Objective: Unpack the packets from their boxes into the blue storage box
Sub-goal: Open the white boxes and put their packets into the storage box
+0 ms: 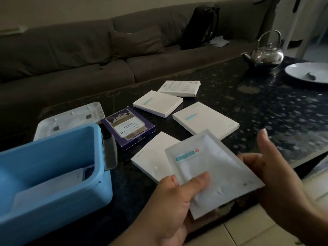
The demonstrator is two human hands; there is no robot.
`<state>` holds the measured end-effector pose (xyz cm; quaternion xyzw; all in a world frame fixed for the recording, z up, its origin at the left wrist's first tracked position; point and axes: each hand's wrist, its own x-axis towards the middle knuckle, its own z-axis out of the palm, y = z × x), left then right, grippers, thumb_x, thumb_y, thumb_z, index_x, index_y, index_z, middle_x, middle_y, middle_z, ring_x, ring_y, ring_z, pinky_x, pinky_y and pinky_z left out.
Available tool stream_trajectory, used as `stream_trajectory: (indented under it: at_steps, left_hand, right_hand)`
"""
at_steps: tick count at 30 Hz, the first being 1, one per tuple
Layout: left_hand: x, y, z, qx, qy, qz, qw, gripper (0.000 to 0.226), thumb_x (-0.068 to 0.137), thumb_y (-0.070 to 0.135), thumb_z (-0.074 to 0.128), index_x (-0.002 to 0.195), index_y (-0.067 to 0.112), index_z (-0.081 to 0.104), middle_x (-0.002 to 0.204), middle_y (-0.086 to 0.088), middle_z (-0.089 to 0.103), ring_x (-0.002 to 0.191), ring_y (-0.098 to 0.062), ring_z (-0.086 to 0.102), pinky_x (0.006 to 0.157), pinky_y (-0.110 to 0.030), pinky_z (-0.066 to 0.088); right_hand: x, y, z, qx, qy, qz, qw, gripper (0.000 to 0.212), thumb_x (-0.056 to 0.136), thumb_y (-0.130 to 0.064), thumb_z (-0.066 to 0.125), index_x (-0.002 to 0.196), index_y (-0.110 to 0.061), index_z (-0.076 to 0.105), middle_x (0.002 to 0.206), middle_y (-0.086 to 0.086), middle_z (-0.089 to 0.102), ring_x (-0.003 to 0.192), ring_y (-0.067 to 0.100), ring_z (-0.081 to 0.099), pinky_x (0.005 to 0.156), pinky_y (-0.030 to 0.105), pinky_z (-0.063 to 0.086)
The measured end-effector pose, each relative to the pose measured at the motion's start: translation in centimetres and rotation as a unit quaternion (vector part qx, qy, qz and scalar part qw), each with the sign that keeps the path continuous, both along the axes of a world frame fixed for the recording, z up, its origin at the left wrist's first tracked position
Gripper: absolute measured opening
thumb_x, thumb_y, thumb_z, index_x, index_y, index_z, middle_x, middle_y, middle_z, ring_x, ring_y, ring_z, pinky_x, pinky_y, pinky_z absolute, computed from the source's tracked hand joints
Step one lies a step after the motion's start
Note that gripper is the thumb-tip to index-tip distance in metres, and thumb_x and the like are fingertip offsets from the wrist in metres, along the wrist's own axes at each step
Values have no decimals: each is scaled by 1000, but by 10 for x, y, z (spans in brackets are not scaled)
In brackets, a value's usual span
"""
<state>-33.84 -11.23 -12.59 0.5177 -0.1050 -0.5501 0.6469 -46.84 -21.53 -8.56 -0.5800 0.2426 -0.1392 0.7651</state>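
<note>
The left hand [174,201] pinched a flat white packet [211,173] by its near corner, thumb on top, above the dark speckled table [266,107]; the right hand [273,167] hovered open at its far edge. The packet's teal strip and small red mark were too blurred to read (likewise the purple box [128,127]). Four flat white boxes [205,119] lay nearby, and the glossy blue storage box [53,174], cut off at left, held something pale

A dark speckled stone coffee table [248,107] bears an open blue storage box [53,174], its white lid [71,118] behind, a purple box [128,126], four flat white boxes, a steel kettle [266,55] and a white plate [308,71].
</note>
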Motion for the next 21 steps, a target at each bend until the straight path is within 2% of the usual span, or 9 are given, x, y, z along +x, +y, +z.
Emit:
stream_trajectory:
  at_steps: [2,5,7,8,10,12,15,18,21]
  left_hand:
    - [0,0,-2,-14,-9,22,1000,39,65,19,72,104,13,75,102,-13,77,94,-27,74,84,-39,59]
    - [0,1,-3,-16,14,42,999,44,64,18,73,107,9,74,103,-13,76,100,-30,72,96,-44,54]
    - [2,2,1,-22,30,42,998,37,63,20,75,98,12,79,100,-13,77,92,-28,74,88,-41,58]
    - [5,4,4,-28,28,47,998,28,64,21,76,90,14,81,97,-12,77,85,-25,75,81,-38,59]
    - [16,6,8,-39,17,69,997,11,69,21,74,74,14,81,91,-12,77,74,-21,75,69,-33,60]
    - [24,6,9,-54,3,97,994,9,76,16,72,73,10,79,92,-15,77,75,-21,75,62,-30,61]
    - [25,5,9,-59,-13,135,989,9,83,11,69,88,8,76,93,-14,77,79,-23,76,58,-29,60]
    - [24,8,12,-63,-22,125,990,8,85,11,68,89,9,75,94,-14,77,83,-24,76,61,-29,59]
    - [34,12,18,-71,-84,81,991,25,80,26,69,100,11,73,100,-14,75,93,-25,72,71,-33,59]
  right_hand:
    - [13,-8,-17,-35,95,-9,995,82,61,-81,61,80,-2,73,73,21,71,54,29,66,45,29,47]
    - [8,-14,-23,-58,110,20,992,36,56,-38,73,69,-5,76,67,24,69,48,29,61,38,25,43]
    - [4,-19,-13,-19,126,42,991,41,44,-23,84,70,5,70,69,32,65,45,34,59,37,26,44]
    - [0,-24,-11,-11,122,45,991,57,30,-20,90,73,8,67,69,35,64,45,36,59,37,28,47]
    - [-4,-31,0,9,104,23,994,69,5,-26,95,61,3,68,67,32,64,46,38,62,38,34,52]
    - [-4,-39,3,18,81,-11,997,72,-3,-37,94,59,-7,74,73,24,70,55,34,69,43,36,57]
    - [7,-29,5,0,71,-65,995,74,10,-51,93,77,-24,79,81,12,76,65,30,73,45,35,57]
    - [15,-18,4,-22,40,-51,998,34,57,-24,76,88,-11,72,72,14,75,53,25,71,38,29,53]
    - [16,-19,12,-34,47,-40,998,29,60,-17,76,86,-4,72,75,19,74,54,28,71,39,29,53]
